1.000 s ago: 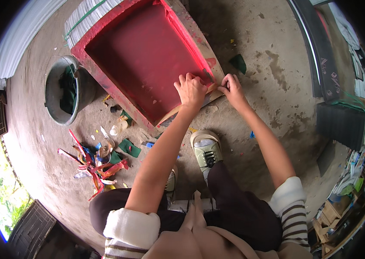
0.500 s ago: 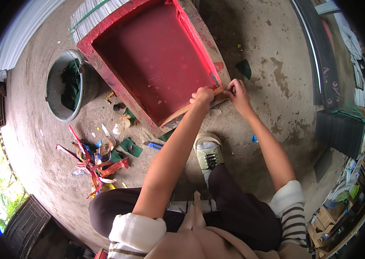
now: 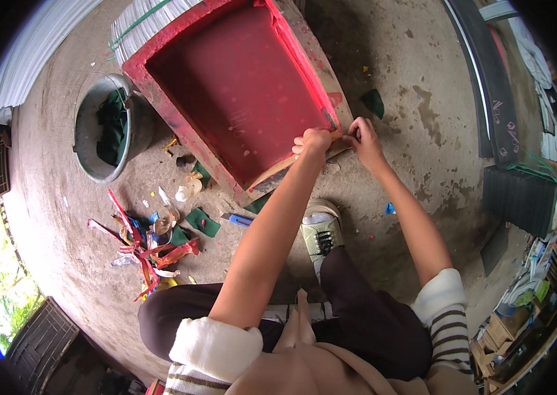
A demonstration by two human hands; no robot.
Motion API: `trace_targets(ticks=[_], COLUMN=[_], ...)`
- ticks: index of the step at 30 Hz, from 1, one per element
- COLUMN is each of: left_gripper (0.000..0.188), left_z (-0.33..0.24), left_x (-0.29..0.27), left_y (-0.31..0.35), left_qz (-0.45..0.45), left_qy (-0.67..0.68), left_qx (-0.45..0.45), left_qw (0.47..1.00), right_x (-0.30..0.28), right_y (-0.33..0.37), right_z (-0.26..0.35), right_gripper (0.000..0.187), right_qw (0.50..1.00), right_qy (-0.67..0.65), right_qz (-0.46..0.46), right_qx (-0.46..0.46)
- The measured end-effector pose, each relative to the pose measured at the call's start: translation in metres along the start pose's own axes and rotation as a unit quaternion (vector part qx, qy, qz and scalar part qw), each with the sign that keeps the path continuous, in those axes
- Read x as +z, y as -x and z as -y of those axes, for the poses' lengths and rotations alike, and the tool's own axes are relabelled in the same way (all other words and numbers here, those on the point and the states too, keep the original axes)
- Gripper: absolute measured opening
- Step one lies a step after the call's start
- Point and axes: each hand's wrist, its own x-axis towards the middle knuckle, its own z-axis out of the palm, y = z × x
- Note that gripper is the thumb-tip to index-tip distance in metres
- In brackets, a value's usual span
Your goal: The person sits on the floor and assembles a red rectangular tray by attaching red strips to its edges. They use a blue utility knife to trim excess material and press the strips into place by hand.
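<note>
And here we are at the corner of the red-stained, rectangular wooden frame (image 3: 237, 187), which lies tilted on the grey concrete floor (image 3: 416, 171), both hands down at its near right end! The left hand (image 3: 314, 140) curls over the near edge, though whether it truly grips is hidden behind the wrist; the right hand (image 3: 364, 136) is beside it, just at the corner, thumb and finger drawn together, and I can't tell what, if anything, is between them. To do this well, I'd say, the left should brace the wood firmly while the right works with light fingertips, low and along the edge, keeping knuckles off the flat red panel (image 3: 239, 85) recessed inside. Now the containers: that shallow frame has only the panel within its walls, marked with a few pale spots. Over to the left of the frame, the round grey bucket (image 3: 139, 135) stands with crumpled dark green fabric-like scraps (image 3: 112, 128) inside, well below its rim, and a thin wire handle besides!
</note>
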Motion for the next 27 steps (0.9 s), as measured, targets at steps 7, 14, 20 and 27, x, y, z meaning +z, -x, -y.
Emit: trace_targets(ticks=[7, 14, 20, 27], left_gripper=[0.025, 0.022, 0.024, 0.025], left_z=[0.004, 0.013, 0.008, 0.019], left_x=[0.0, 0.007, 0.012, 0.026], left_y=[-0.014, -0.008, -0.019, -0.041], left_qz=[-0.015, -0.017, -0.013, -0.002], left_qy=[-0.028, 0.006, 0.046, 0.062], left_qx=[-0.005, 0.015, -0.008, 0.072], left_qw=[0.999, 1.0, 0.999, 0.995], right_x=[0.004, 0.0, -0.001, 0.005], right_y=[-0.003, 0.001, 0.0, -0.002], right_z=[0.003, 0.002, 0.004, -0.002], right_gripper=[0.026, 0.026, 0.025, 0.025], right_qw=[1.0, 1.0, 1.0, 1.0], right_qy=[-0.006, -0.008, -0.016, -0.017], right_qz=[0.005, 0.0, 0.007, -0.01], right_qx=[-0.001, 0.002, 0.01, -0.009])
